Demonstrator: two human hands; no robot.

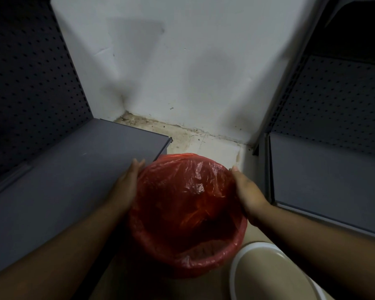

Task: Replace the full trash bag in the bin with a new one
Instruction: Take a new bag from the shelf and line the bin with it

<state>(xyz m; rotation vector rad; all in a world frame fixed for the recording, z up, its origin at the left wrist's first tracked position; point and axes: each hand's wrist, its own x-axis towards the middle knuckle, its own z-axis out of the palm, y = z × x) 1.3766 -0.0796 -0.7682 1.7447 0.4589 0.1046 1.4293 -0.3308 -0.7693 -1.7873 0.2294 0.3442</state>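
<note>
A round bin lined with a red plastic trash bag [187,215] stands on the floor between two shelf units. The bag is spread open inside and folded down over the rim all round; the bin itself is hidden under it, and the inside looks empty and dark. My left hand [126,185] lies flat against the bin's left side, fingers pointing forward. My right hand [247,191] presses on the bin's right rim, thumb at the top edge. Both hands hold the bin from outside.
A grey shelf board [74,169] sits close on the left with a perforated back panel [30,83]. Another grey shelf [325,176] is on the right. A white wall [182,72] is behind the bin. A white-rimmed beige round object [268,276] lies at the lower right.
</note>
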